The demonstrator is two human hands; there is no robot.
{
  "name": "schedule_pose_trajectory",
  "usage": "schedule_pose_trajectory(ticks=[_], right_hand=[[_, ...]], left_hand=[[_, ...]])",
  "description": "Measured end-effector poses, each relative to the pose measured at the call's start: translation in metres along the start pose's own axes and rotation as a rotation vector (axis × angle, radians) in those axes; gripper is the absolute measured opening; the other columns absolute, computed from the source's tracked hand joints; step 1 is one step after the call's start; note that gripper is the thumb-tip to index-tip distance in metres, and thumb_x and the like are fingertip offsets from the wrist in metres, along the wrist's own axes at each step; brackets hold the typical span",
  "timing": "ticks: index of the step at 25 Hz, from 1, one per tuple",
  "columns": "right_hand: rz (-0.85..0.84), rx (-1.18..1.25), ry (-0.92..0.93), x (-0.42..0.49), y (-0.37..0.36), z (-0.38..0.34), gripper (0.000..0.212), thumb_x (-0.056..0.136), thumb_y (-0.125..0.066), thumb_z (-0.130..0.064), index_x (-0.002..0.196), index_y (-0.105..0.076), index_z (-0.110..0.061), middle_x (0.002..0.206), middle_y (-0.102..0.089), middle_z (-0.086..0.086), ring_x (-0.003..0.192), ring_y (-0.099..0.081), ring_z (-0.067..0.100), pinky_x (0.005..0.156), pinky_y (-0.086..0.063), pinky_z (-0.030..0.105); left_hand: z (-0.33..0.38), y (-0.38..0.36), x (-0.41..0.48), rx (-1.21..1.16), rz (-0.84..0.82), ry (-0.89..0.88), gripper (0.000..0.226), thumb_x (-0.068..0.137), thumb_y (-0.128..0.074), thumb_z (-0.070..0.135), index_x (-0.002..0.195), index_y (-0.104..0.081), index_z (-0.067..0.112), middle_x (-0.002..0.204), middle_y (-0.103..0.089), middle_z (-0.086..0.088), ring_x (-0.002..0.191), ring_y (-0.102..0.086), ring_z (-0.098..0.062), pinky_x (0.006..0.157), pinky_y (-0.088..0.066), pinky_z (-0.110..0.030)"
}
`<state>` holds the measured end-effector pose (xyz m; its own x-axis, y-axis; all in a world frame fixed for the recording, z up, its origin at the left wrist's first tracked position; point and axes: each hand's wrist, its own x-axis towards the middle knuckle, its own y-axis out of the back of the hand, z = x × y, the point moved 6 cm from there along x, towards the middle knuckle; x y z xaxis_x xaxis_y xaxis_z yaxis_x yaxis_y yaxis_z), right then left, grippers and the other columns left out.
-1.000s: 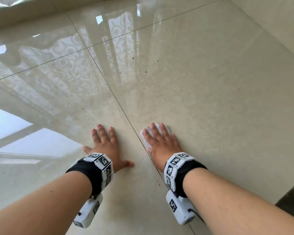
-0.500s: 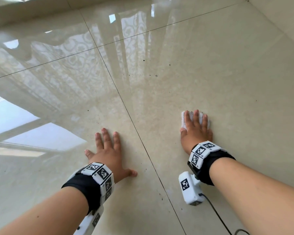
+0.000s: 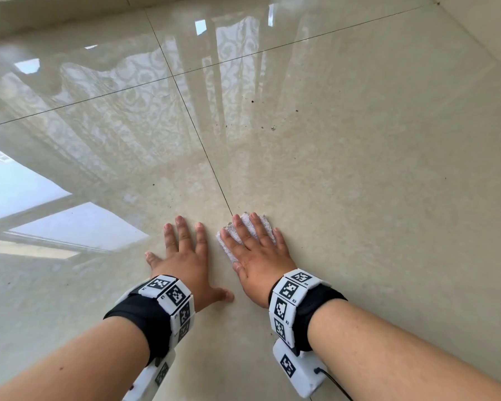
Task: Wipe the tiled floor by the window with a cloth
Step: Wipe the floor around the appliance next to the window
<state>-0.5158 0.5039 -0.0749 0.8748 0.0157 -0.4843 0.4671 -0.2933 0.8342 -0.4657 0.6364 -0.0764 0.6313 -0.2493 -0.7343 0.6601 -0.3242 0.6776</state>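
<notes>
A small white cloth (image 3: 245, 227) lies flat on the glossy beige tiled floor (image 3: 359, 183), just right of a dark grout line. My right hand (image 3: 258, 256) presses down on the cloth with straight, spread fingers; most of the cloth is hidden under the palm. My left hand (image 3: 188, 256) rests flat on the bare tile to the left of the grout line, fingers straight, a short gap from the cloth. Both wrists wear black bands with white marker blocks.
Small dark specks of dirt (image 3: 272, 128) lie on the tile ahead of my hands. A pale skirting edge (image 3: 55, 15) runs along the far side. The window's bright reflection (image 3: 41, 215) shows on the floor at left. A thin black cable (image 3: 333, 383) trails from the right wrist unit.
My right hand slid the cloth out to the right, then back left beside the grout line next to my left hand. The left hand stayed planted.
</notes>
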Motion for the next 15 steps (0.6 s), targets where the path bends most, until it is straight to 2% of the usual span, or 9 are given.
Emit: schedule_pose_trajectory(ticks=[2, 4, 7, 11, 15], right_hand=[[-0.008, -0.012, 0.041, 0.002, 0.001, 0.004, 0.062, 0.103, -0.025, -0.035, 0.149, 0.015, -0.044, 0.148, 0.038, -0.019, 0.139, 0.036, 0.012, 0.111, 0.020, 0.041], [0.014, 0.006, -0.003, 0.006, 0.010, 0.022, 0.063, 0.102, -0.026, -0.034, 0.149, 0.015, -0.045, 0.153, 0.034, -0.018, 0.141, 0.033, 0.012, 0.114, 0.015, 0.041], [0.084, 0.077, -0.212, 0.014, 0.032, 0.069, 0.063, 0.102, -0.028, -0.035, 0.151, 0.013, -0.042, 0.157, 0.027, -0.012, 0.145, 0.026, 0.017, 0.118, 0.004, 0.044], [0.160, 0.126, -0.471, 0.010, 0.053, 0.134, 0.063, 0.103, -0.031, -0.037, 0.153, 0.006, -0.037, 0.161, 0.019, -0.006, 0.148, 0.018, 0.022, 0.120, -0.001, 0.044], [0.243, 0.248, -0.693, -0.004, 0.066, 0.175, 0.060, 0.103, -0.032, -0.035, 0.154, 0.000, -0.038, 0.162, 0.014, -0.007, 0.148, 0.014, 0.021, 0.120, -0.006, 0.045]], left_hand=[[-0.002, 0.002, -0.001, 0.005, -0.004, 0.002, 0.149, 0.056, -0.062, 0.087, 0.143, 0.037, 0.018, 0.145, 0.050, -0.014, 0.142, 0.033, -0.036, 0.114, -0.015, -0.067], [-0.002, 0.004, -0.002, 0.002, -0.011, 0.008, 0.149, 0.056, -0.063, 0.087, 0.143, 0.038, 0.019, 0.145, 0.050, -0.013, 0.141, 0.033, -0.036, 0.114, -0.015, -0.067], [-0.002, 0.007, -0.004, 0.003, -0.016, 0.015, 0.149, 0.057, -0.062, 0.087, 0.142, 0.040, 0.019, 0.144, 0.051, -0.013, 0.141, 0.034, -0.036, 0.113, -0.015, -0.067], [0.000, 0.010, -0.007, 0.000, -0.020, 0.022, 0.149, 0.057, -0.063, 0.087, 0.142, 0.039, 0.018, 0.144, 0.051, -0.013, 0.141, 0.033, -0.037, 0.113, -0.015, -0.067], [0.005, 0.014, -0.010, -0.008, -0.020, 0.014, 0.149, 0.058, -0.064, 0.085, 0.142, 0.039, 0.018, 0.144, 0.050, -0.014, 0.142, 0.033, -0.037, 0.113, -0.014, -0.067]])
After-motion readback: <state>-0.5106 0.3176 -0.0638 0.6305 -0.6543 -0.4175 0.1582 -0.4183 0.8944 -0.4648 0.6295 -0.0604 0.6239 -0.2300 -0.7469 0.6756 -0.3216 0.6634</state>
